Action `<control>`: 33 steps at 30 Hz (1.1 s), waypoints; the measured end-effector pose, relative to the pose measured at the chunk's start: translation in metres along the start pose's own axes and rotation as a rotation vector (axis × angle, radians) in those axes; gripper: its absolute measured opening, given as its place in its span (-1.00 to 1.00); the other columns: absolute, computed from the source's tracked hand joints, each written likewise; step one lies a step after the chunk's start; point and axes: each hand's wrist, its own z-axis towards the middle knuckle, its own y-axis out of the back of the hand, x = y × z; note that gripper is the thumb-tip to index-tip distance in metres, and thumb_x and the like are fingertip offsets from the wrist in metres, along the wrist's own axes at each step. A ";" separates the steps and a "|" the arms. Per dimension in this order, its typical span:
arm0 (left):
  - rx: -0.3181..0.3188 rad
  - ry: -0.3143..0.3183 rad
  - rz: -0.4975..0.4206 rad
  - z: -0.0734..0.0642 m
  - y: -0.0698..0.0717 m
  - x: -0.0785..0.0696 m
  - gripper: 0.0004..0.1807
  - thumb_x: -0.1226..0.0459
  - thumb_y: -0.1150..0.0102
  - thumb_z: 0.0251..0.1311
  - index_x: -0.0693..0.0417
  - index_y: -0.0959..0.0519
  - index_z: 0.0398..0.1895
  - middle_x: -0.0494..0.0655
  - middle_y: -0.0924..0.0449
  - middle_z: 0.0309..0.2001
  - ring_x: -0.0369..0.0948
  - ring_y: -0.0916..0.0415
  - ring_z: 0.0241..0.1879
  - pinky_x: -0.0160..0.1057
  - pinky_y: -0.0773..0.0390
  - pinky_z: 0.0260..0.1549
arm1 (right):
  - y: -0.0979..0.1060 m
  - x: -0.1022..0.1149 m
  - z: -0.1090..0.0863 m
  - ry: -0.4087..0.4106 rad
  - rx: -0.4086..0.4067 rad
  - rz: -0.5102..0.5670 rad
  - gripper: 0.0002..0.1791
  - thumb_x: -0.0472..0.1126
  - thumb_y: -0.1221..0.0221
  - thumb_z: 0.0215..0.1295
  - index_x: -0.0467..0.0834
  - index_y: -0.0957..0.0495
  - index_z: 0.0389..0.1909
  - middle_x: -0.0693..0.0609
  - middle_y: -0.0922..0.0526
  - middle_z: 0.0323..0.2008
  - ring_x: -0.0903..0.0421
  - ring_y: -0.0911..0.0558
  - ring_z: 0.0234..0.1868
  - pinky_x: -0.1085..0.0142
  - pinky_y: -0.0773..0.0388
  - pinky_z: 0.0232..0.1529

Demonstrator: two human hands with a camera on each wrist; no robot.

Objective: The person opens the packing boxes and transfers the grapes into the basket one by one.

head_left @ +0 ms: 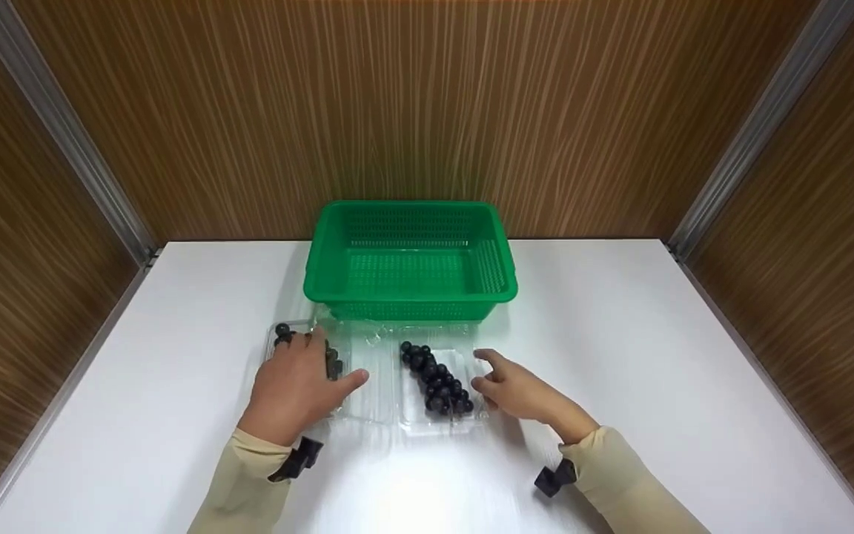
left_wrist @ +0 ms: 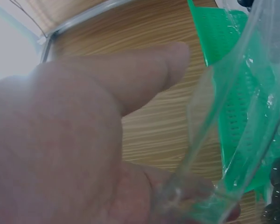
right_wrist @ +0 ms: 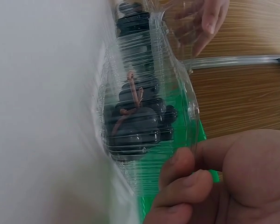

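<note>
Two clear plastic clamshell boxes lie side by side, overlapping, in the head view. My left hand (head_left: 290, 386) spreads over the left box (head_left: 345, 404), thumb held out to the right. Dark grapes (head_left: 282, 328) show around its fingers. In the left wrist view its lower fingers lie behind a clear plastic flap (left_wrist: 210, 112). The right box (head_left: 416, 419) holds a long bunch of black grapes (head_left: 434, 378), with a brown stem (right_wrist: 135, 95) visible through its ribbed wall. My right hand (head_left: 520, 389) is at that box's right edge, fingers loosely bent, fingertips right at the rim.
A green perforated basket (head_left: 408, 309) stands just behind the boxes, near the wood-grain back wall (head_left: 412, 104). Wood-grain side panels (head_left: 812, 185) with metal corner strips flank the white table (head_left: 620, 334). Each sleeve has a black wrist device (head_left: 554, 477).
</note>
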 end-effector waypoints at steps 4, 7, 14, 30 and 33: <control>0.005 0.004 0.027 0.000 -0.001 0.002 0.03 -0.22 -0.30 0.25 0.47 -0.31 0.45 0.49 -0.48 0.24 0.39 -0.45 0.23 0.32 -0.53 0.08 | 0.001 0.001 0.000 0.004 0.004 -0.003 -0.36 -0.18 -0.02 0.60 -0.31 -0.09 0.56 0.13 -0.46 -0.60 0.20 -0.34 -0.58 0.29 -0.26 -0.49; 0.011 0.009 0.037 0.000 -0.001 0.002 0.00 -0.18 -0.29 0.27 0.49 -0.31 0.44 0.51 -0.48 0.24 0.41 -0.44 0.23 0.34 -0.52 0.09 | 0.002 0.001 0.000 0.004 0.005 -0.008 -0.37 -0.19 -0.02 0.61 -0.32 -0.10 0.56 0.12 -0.46 -0.60 0.19 -0.34 -0.58 0.28 -0.27 -0.48; -0.005 0.021 0.035 -0.002 -0.001 0.000 -0.06 -0.14 -0.27 0.30 0.45 -0.32 0.44 0.55 -0.38 0.31 0.42 -0.36 0.30 0.35 -0.47 0.15 | 0.001 0.000 0.000 0.003 0.005 -0.028 -0.36 -0.18 -0.02 0.61 -0.31 -0.09 0.56 0.12 -0.47 -0.60 0.20 -0.35 -0.58 0.26 -0.30 -0.45; -0.170 -0.142 -0.024 -0.006 -0.009 -0.018 -0.19 0.00 -0.38 0.26 0.30 -0.40 0.44 0.42 -0.29 0.42 0.31 -0.17 0.45 0.36 -0.32 0.31 | 0.002 0.000 -0.001 0.005 0.024 -0.002 -0.35 -0.14 -0.02 0.62 -0.29 -0.08 0.57 0.11 -0.47 -0.59 0.19 -0.37 -0.57 0.25 -0.31 -0.46; -0.159 -0.206 -0.029 -0.008 -0.014 -0.026 -0.16 -0.02 -0.39 0.25 0.24 -0.37 0.47 0.36 -0.26 0.46 0.28 -0.14 0.49 0.32 -0.27 0.38 | 0.002 0.000 -0.001 0.008 0.023 -0.011 -0.34 -0.14 -0.03 0.61 -0.29 -0.08 0.57 0.11 -0.46 -0.59 0.19 -0.36 -0.58 0.26 -0.30 -0.46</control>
